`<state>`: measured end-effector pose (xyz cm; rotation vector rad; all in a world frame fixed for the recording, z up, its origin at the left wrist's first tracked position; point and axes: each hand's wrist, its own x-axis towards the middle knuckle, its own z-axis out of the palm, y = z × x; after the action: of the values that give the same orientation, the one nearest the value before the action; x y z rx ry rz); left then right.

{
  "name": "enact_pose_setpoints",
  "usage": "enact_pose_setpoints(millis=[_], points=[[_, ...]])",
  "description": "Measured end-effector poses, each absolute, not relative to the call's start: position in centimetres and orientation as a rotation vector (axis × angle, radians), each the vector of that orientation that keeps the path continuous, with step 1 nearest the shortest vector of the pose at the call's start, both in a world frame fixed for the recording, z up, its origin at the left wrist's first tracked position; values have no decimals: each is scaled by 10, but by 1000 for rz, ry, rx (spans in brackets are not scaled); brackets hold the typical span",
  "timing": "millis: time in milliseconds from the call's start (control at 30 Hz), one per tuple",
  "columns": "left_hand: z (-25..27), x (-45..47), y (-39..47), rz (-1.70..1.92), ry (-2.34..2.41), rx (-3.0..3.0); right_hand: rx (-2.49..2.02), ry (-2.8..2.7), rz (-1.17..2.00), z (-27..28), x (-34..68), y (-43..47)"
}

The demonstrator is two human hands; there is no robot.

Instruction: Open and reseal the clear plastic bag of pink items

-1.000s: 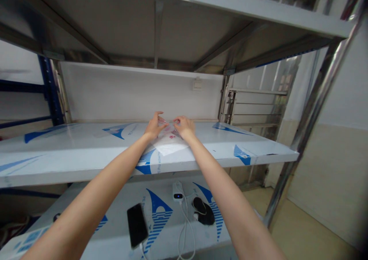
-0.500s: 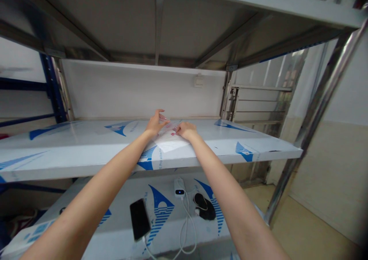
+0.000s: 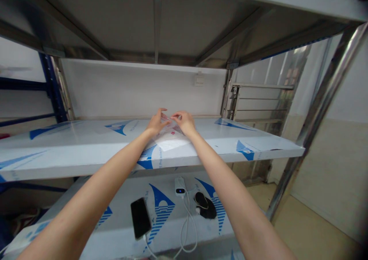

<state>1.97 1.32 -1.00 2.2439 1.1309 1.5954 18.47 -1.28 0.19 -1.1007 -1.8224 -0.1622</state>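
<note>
A clear plastic bag (image 3: 170, 140) with a small red print and something white in it lies on the middle shelf (image 3: 86, 147), between my two hands. My left hand (image 3: 157, 122) grips the bag's upper left part, its thumb and forefinger curved around the plastic. At the bag's top edge, my right hand (image 3: 184, 122) pinches the plastic between thumb and fingertips, close to the left fingers. The bag's lower part rests near the shelf's front edge. Exactly what is inside is too blurred to make out.
On the lower shelf are a black phone (image 3: 140, 218) with a white cable (image 3: 188, 231), a white device with a lit display (image 3: 180, 189) and a black oval object (image 3: 207, 208). An upper shelf (image 3: 129, 22) hangs overhead; a metal post (image 3: 324, 106) stands at right.
My right hand has moved up and slightly left along the bag, from its right side to its top edge near my left fingers. My left hand stays nearly in place.
</note>
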Motion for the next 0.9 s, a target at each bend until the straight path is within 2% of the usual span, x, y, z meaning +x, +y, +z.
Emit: enact_pose_setpoints(millis=[367,733,900], points=[[-12,18,14,1555,1144,2311,-1219,-1896,-152,-1,182,-14],[-9,14,16,1674,1165,2239,-1370,-1771,-352,4,184,-27],[-7,12,12,1706,1203,2207,-1525,-1975,-262,3,187,-21]])
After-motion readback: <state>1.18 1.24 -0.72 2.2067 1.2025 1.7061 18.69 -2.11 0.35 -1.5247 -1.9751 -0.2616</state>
